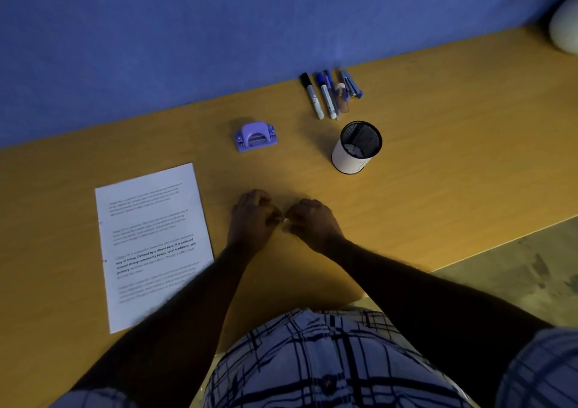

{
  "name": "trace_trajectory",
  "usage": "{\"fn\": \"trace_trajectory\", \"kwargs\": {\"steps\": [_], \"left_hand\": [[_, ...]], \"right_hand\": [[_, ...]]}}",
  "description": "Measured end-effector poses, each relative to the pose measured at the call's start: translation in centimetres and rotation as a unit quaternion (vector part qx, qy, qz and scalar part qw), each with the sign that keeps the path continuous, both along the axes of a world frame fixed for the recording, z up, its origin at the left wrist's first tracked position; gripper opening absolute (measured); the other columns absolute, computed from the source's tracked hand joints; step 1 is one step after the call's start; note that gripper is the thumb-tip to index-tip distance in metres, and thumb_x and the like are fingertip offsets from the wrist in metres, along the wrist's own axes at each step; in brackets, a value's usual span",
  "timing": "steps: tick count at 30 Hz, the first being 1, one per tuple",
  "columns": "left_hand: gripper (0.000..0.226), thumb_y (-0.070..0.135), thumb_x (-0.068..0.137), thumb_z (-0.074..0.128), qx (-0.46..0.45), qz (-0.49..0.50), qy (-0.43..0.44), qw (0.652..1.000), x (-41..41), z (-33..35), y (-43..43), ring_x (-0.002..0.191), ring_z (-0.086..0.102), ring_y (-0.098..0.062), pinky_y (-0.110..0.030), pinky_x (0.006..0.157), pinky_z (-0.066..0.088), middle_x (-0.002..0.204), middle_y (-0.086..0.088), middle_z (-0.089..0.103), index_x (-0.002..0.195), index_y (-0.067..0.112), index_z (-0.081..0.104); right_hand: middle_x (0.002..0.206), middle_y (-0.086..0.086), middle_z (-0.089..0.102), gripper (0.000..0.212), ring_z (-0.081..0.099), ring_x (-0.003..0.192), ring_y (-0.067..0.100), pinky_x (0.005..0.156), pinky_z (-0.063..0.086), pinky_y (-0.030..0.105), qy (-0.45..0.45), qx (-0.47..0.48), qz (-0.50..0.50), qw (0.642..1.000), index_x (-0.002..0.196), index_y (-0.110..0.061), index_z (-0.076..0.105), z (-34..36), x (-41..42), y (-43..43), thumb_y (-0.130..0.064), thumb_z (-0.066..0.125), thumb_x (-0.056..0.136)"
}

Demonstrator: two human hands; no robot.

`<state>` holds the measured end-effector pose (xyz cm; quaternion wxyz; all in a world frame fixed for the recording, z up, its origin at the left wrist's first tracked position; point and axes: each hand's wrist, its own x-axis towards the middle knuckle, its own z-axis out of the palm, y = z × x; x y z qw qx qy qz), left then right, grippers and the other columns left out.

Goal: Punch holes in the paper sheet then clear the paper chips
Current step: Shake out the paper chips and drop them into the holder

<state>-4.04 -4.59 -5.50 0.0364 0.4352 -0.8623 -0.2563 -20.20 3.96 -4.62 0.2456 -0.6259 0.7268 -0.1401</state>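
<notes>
Both hands work just nearer the person than the purple hole punch. The left hand and right hand curl their fingers around tiny white paper chips. The printed paper sheet lies left of the punch. Chips may slip from the pinch and scatter.

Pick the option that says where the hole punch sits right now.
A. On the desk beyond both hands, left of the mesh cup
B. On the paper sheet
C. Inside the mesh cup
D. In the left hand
A. The punch stands on the bare desk, apart from the sheet, left of the cup, while the left hand and right hand meet nearer the person.
</notes>
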Motion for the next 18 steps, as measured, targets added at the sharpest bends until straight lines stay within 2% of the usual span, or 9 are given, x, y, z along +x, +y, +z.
{"fn": "trace_trajectory", "kwargs": {"steps": [4, 6, 13, 18], "left_hand": [[0.019, 0.039, 0.087, 0.060, -0.010, -0.029, -0.010, 0.999, 0.0, -0.4, -0.1, 0.113, 0.043, -0.020, -0.034, 0.089, 0.031, 0.116, 0.001, 0.050, 0.096, 0.026, 0.071], [0.020, 0.038, 0.089, 0.057, -0.006, -0.032, -0.011, 0.999, 0.0, -0.6, -0.1, 0.113, 0.043, -0.020, -0.036, 0.091, 0.031, 0.116, 0.001, 0.050, 0.099, 0.026, 0.069], [0.020, 0.037, 0.091, 0.055, -0.012, -0.043, -0.026, 0.999, 0.0, -0.9, -0.2, 0.112, 0.044, -0.022, -0.039, 0.092, 0.033, 0.118, -0.002, 0.049, 0.099, 0.024, 0.067], [0.019, 0.034, 0.091, 0.055, -0.017, -0.049, -0.041, 0.998, -0.3, -0.7, -0.1, 0.112, 0.045, -0.025, -0.043, 0.093, 0.035, 0.118, -0.004, 0.050, 0.100, 0.023, 0.067]], "right_hand": [[0.104, -0.003, 0.067, 0.020, 0.060, 0.096, 0.018, 0.078, 0.049, 0.033, 0.001, -0.021, 0.006, 1.000, 0.101, -0.023, 0.068, -0.1, 0.0, -0.2, -0.030, 0.072, 0.083], [0.100, -0.005, 0.067, 0.012, 0.061, 0.093, 0.018, 0.076, 0.050, 0.033, 0.001, -0.021, 0.006, 1.000, 0.097, -0.025, 0.070, -0.2, -0.1, -0.5, -0.028, 0.069, 0.086], [0.100, -0.005, 0.066, 0.014, 0.061, 0.097, 0.019, 0.079, 0.052, 0.037, 0.021, -0.009, 0.024, 0.999, 0.098, -0.025, 0.072, -0.2, 0.0, -0.7, -0.030, 0.062, 0.089], [0.109, 0.000, 0.059, 0.017, 0.056, 0.106, 0.023, 0.092, 0.041, 0.045, 0.044, 0.055, 0.017, 0.997, 0.104, -0.022, 0.066, -0.3, 0.8, -1.3, -0.022, 0.056, 0.091]]}}
